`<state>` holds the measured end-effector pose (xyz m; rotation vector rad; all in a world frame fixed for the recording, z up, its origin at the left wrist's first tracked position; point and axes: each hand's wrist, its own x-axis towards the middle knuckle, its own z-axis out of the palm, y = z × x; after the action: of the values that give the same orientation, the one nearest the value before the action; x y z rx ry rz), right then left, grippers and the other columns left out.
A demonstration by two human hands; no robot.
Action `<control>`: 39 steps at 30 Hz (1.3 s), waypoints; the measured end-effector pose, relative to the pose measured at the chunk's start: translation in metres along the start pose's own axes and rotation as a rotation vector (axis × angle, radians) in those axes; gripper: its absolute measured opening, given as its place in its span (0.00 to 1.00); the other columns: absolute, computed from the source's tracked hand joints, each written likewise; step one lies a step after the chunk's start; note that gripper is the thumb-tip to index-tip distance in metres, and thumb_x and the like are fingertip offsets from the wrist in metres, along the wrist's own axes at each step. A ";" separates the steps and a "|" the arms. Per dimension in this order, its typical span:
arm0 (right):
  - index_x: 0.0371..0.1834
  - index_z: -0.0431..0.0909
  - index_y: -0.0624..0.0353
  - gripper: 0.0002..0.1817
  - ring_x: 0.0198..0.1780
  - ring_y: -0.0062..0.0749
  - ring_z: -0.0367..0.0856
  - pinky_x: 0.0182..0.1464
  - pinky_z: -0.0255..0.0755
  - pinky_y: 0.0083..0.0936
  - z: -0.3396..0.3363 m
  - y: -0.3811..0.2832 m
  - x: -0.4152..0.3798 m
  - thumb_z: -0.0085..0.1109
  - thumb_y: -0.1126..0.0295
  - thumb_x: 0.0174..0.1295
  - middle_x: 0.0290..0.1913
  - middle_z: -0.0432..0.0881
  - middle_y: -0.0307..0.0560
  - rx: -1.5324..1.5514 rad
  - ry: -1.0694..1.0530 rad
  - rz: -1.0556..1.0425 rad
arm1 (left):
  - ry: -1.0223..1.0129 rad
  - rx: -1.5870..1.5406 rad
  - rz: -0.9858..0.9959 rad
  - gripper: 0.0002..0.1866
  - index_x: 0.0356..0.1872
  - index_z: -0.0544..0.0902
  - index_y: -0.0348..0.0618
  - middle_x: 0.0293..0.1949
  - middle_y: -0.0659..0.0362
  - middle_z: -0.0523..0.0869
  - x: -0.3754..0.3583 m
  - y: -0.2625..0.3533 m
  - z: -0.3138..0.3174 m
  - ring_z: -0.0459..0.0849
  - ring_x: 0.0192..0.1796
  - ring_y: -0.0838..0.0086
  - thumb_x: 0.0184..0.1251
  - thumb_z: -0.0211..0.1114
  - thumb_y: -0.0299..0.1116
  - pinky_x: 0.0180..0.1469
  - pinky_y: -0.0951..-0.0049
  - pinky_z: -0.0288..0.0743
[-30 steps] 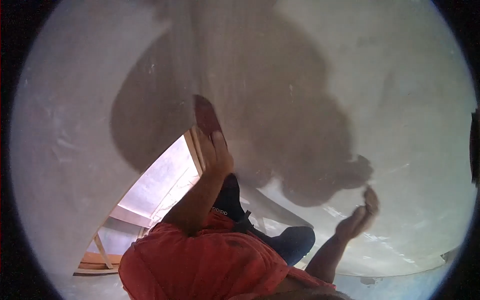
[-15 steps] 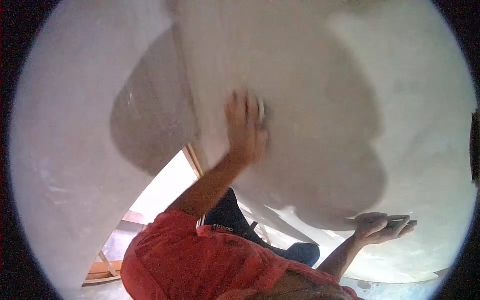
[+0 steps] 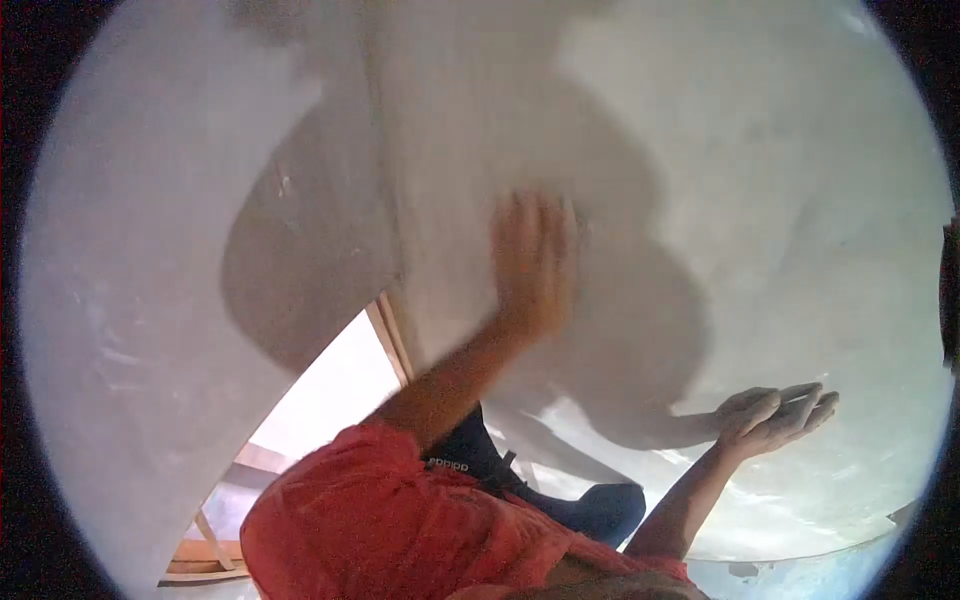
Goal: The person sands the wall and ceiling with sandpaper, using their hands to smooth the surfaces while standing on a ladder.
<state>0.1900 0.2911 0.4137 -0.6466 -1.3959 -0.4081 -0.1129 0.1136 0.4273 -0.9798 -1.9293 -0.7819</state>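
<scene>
My left hand (image 3: 535, 260) is pressed on the pale, curved surface (image 3: 480, 120), back of the hand toward me and fingers pointing up. It is blurred by motion. A thin light edge (image 3: 570, 215) shows along the outer finger, of something under the hand; I cannot tell what it is. Over to the right, my right hand (image 3: 775, 420) lies against the same surface with its fingers stretched out and apart. Its fingers look dusty and whitish, and nothing shows in it. A seam (image 3: 385, 180) runs down the surface to the left of my left hand.
My body's shadow (image 3: 310, 230) covers much of the surface. Below left is a bright opening (image 3: 330, 380) with a wooden strip (image 3: 390, 335) along its edge. My dark trousers (image 3: 590, 510) and red shirt (image 3: 400, 510) fill the lower middle. A bluish floor (image 3: 800, 575) shows at lower right.
My left hand has slid to the right and slightly down across the surface. My right hand has shifted slightly up, and the shadow's right side has moved left.
</scene>
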 end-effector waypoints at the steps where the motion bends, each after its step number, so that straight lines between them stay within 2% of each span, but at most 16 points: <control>1: 0.72 0.64 0.58 0.32 0.78 0.62 0.53 0.76 0.51 0.58 -0.001 0.013 -0.002 0.41 0.46 0.75 0.76 0.57 0.65 -0.001 0.004 0.003 | 0.096 -0.035 0.134 0.32 0.75 0.57 0.35 0.76 0.39 0.55 -0.056 0.018 0.021 0.51 0.78 0.40 0.74 0.49 0.38 0.77 0.40 0.37; 4: 0.72 0.65 0.58 0.32 0.78 0.62 0.53 0.75 0.51 0.58 0.009 0.043 -0.007 0.41 0.46 0.75 0.76 0.57 0.65 -0.031 -0.022 0.001 | 0.003 -0.245 -0.047 0.32 0.76 0.55 0.38 0.77 0.40 0.54 -0.036 -0.016 0.070 0.50 0.79 0.43 0.75 0.50 0.38 0.78 0.41 0.37; 8: 0.73 0.63 0.61 0.35 0.78 0.61 0.50 0.76 0.46 0.58 -0.007 -0.001 0.010 0.40 0.44 0.75 0.77 0.56 0.65 0.028 0.003 -0.045 | 0.422 -0.063 0.090 0.29 0.74 0.62 0.39 0.76 0.44 0.58 0.197 -0.094 -0.106 0.50 0.79 0.48 0.77 0.50 0.39 0.79 0.47 0.43; 10: 0.73 0.63 0.59 0.34 0.79 0.61 0.50 0.76 0.46 0.58 -0.017 -0.048 0.021 0.40 0.45 0.75 0.77 0.56 0.64 0.039 -0.015 -0.036 | 0.421 0.023 0.044 0.29 0.73 0.63 0.36 0.75 0.42 0.60 0.178 -0.093 -0.129 0.51 0.79 0.47 0.76 0.50 0.40 0.78 0.46 0.43; 13: 0.73 0.64 0.59 0.34 0.78 0.61 0.51 0.76 0.47 0.59 -0.014 -0.046 0.021 0.41 0.45 0.75 0.77 0.57 0.63 0.026 0.011 -0.043 | 0.215 0.118 0.058 0.30 0.70 0.65 0.32 0.72 0.35 0.61 0.085 0.006 -0.089 0.52 0.77 0.37 0.71 0.56 0.39 0.76 0.38 0.43; 16: 0.73 0.64 0.61 0.37 0.79 0.61 0.49 0.77 0.44 0.58 -0.013 -0.043 0.017 0.39 0.42 0.74 0.76 0.56 0.65 0.015 -0.021 -0.008 | -0.745 -0.190 0.217 0.31 0.74 0.59 0.38 0.74 0.35 0.56 -0.031 0.030 -0.077 0.48 0.78 0.36 0.75 0.51 0.39 0.77 0.35 0.36; 18: 0.72 0.64 0.62 0.36 0.79 0.61 0.49 0.77 0.44 0.57 -0.014 -0.043 0.018 0.39 0.43 0.74 0.76 0.56 0.66 0.001 -0.028 -0.079 | -0.260 -0.146 -0.084 0.29 0.75 0.56 0.37 0.76 0.38 0.54 -0.010 -0.013 -0.063 0.48 0.78 0.39 0.79 0.46 0.40 0.78 0.40 0.34; 19: 0.72 0.64 0.62 0.35 0.79 0.61 0.49 0.77 0.44 0.58 -0.014 -0.048 0.019 0.41 0.44 0.74 0.76 0.56 0.67 0.038 -0.024 -0.077 | 0.180 -0.240 -0.208 0.29 0.76 0.55 0.36 0.77 0.39 0.54 0.039 -0.040 -0.077 0.50 0.78 0.42 0.81 0.41 0.40 0.79 0.44 0.35; 22: 0.74 0.61 0.59 0.35 0.78 0.63 0.50 0.76 0.44 0.61 -0.015 -0.061 0.024 0.42 0.46 0.74 0.77 0.55 0.66 0.011 0.004 -0.140 | 0.510 0.060 -0.116 0.27 0.74 0.60 0.36 0.71 0.38 0.65 0.142 -0.116 -0.105 0.57 0.75 0.43 0.80 0.44 0.38 0.77 0.43 0.43; 27: 0.80 0.50 0.54 0.41 0.80 0.65 0.39 0.75 0.36 0.67 -0.013 -0.060 0.020 0.32 0.38 0.73 0.80 0.43 0.65 -0.106 -0.119 -0.037 | 0.188 -0.272 0.182 0.29 0.72 0.68 0.48 0.69 0.43 0.70 0.075 0.062 -0.099 0.62 0.74 0.43 0.69 0.55 0.34 0.75 0.34 0.44; 30: 0.82 0.46 0.52 0.44 0.81 0.61 0.40 0.77 0.37 0.61 -0.024 -0.036 0.027 0.30 0.33 0.72 0.81 0.43 0.61 -0.241 -0.167 -0.074 | -0.125 -0.488 0.505 0.31 0.72 0.67 0.43 0.73 0.41 0.64 -0.017 0.051 -0.044 0.60 0.75 0.42 0.66 0.57 0.34 0.73 0.31 0.46; 33: 0.81 0.46 0.54 0.47 0.82 0.58 0.37 0.77 0.36 0.59 -0.038 0.021 0.059 0.29 0.30 0.70 0.81 0.42 0.61 -0.230 -0.073 0.230 | 0.270 0.080 0.041 0.31 0.75 0.59 0.36 0.76 0.45 0.59 0.072 -0.047 -0.087 0.53 0.78 0.44 0.75 0.52 0.37 0.77 0.41 0.42; 36: 0.81 0.47 0.55 0.46 0.82 0.56 0.37 0.77 0.37 0.59 -0.041 0.059 0.132 0.30 0.32 0.71 0.81 0.43 0.60 -0.216 0.011 0.482 | 0.715 0.075 0.066 0.29 0.74 0.62 0.39 0.75 0.46 0.63 0.229 -0.172 -0.117 0.56 0.77 0.47 0.77 0.50 0.40 0.78 0.45 0.44; 37: 0.81 0.49 0.55 0.44 0.82 0.56 0.39 0.76 0.39 0.60 -0.032 0.066 0.159 0.32 0.34 0.72 0.81 0.45 0.61 -0.265 0.030 0.559 | 0.805 0.099 0.107 0.29 0.74 0.62 0.39 0.74 0.46 0.64 0.265 -0.180 -0.121 0.57 0.76 0.46 0.76 0.52 0.38 0.78 0.45 0.45; 38: 0.79 0.52 0.56 0.41 0.81 0.56 0.40 0.76 0.40 0.59 -0.014 0.078 0.182 0.35 0.38 0.73 0.81 0.48 0.60 -0.326 0.021 0.345 | 0.457 0.136 0.049 0.28 0.73 0.63 0.39 0.73 0.46 0.66 0.259 -0.128 -0.130 0.58 0.76 0.47 0.76 0.50 0.40 0.78 0.45 0.45; 39: 0.79 0.54 0.56 0.39 0.81 0.56 0.41 0.76 0.38 0.58 -0.004 0.037 0.202 0.39 0.41 0.74 0.81 0.49 0.58 -0.368 0.028 0.194 | 0.571 0.033 0.160 0.27 0.71 0.67 0.40 0.71 0.47 0.69 0.234 -0.056 -0.127 0.62 0.74 0.47 0.75 0.51 0.40 0.77 0.44 0.47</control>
<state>0.2456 0.3381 0.6059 -1.0635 -1.2276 -0.5211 -0.1969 0.0642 0.6811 -0.7724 -1.3519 -0.8254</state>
